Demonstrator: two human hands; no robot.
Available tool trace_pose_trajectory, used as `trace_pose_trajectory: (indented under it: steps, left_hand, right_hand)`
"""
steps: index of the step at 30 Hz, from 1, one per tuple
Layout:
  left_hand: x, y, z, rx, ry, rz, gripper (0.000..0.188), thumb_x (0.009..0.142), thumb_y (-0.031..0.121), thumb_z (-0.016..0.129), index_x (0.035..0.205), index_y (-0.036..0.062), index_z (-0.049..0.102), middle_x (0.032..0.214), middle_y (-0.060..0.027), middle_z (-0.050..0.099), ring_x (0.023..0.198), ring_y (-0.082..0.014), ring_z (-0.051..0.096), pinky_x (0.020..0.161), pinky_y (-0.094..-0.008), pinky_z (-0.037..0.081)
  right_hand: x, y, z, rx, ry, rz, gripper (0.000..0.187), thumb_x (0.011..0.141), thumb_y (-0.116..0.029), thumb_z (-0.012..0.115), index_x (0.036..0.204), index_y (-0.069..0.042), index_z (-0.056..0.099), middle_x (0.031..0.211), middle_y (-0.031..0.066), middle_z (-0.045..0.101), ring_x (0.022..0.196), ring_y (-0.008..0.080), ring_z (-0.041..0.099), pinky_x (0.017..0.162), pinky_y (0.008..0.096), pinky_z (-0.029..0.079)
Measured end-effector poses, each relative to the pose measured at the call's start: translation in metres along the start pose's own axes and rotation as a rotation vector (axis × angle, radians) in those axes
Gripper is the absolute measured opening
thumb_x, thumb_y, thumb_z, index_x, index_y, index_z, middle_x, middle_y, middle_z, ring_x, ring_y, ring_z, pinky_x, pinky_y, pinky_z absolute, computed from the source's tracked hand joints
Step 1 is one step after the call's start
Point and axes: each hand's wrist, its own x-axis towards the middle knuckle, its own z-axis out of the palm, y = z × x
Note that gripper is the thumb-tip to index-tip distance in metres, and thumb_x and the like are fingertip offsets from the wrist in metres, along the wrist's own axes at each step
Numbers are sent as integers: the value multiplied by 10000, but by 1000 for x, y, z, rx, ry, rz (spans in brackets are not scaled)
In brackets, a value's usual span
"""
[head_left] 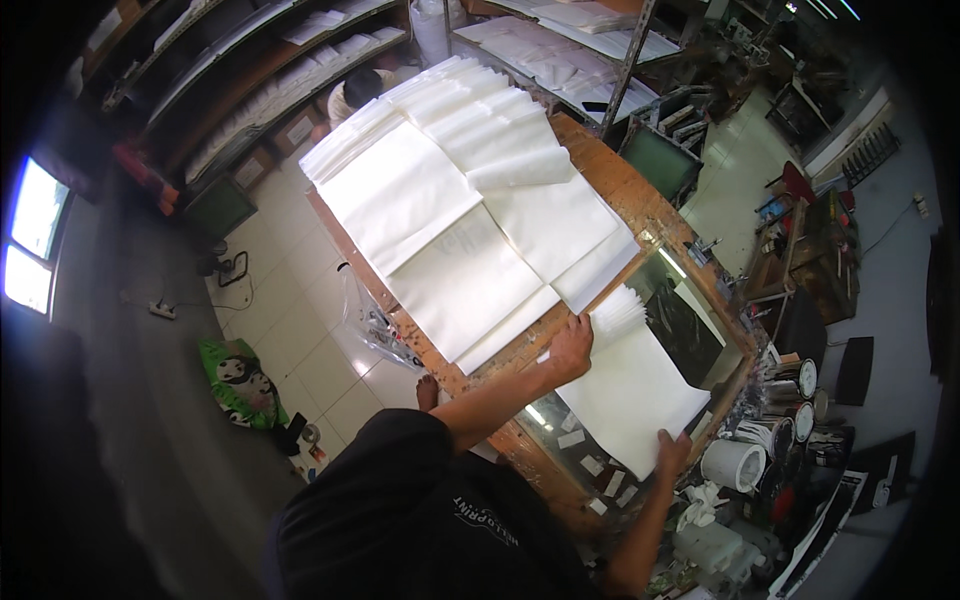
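A loose stack of white sheets (pixel 634 385) lies on the glass-topped part of the wooden work table, its far end fanned into many edges. My left hand (pixel 570 350) is closed at the stack's far left edge; its fingertips are partly hidden. At the near right corner, my right hand (pixel 673 452) pinches the sheets between thumb and fingers, and that edge curves slightly upward. Just beyond my left hand are large piles of folded white sheets (pixel 465 265), some overlapping and fanned out toward the far end.
Paint-stained wood (pixel 625 175) borders the glass. Small paper pieces (pixel 592 465) lie near its front edge. White tubs (pixel 733 464) and cans crowd the right side. Loaded shelves (pixel 270 100) stand behind, with another person (pixel 358 92) beyond the piles. A green panda-print bag (pixel 240 385) sits on the floor left.
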Motion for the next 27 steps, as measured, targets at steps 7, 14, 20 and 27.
trace_pose_trajectory:
  steps: [7, 14, 20, 27]
  left_hand:
    - [0, -12, -30, -451, -286, -12, 703, 703, 74, 735, 1281, -83, 368, 1162, -324, 625, 1092, -458, 653, 929, -485, 563]
    - [13, -94, -168, -473, -272, 105, 1032, 705, 318, 841, 1509, 59, 247, 1107, -296, 650, 1043, -444, 657, 925, -479, 534]
    - [71, -250, -359, -231, 89, 166, 982, 647, 279, 915, 1434, 109, 353, 951, -227, 685, 956, -376, 675, 887, -462, 532]
    - [87, -362, -473, 44, 337, 119, 902, 625, 253, 886, 1389, 88, 436, 1008, -238, 693, 1007, -396, 684, 862, -461, 531]
  right_hand:
    - [-28, -117, -53, 153, 108, -123, 300, 839, -47, 686, 1116, 67, 670, 1005, 109, 718, 851, 177, 650, 805, 321, 514]
    - [-113, -297, -42, 371, -48, -176, 305, 866, -25, 683, 1149, 79, 634, 1038, 119, 690, 877, 180, 649, 818, 309, 510]
    - [-122, -333, 177, 757, -52, -132, 478, 854, -23, 762, 1291, 51, 585, 1147, 121, 684, 981, 198, 657, 893, 332, 520]
    - [-144, -422, 344, 933, -223, -227, 492, 907, 55, 636, 1387, 77, 525, 1231, 121, 653, 1067, 174, 618, 974, 294, 466]
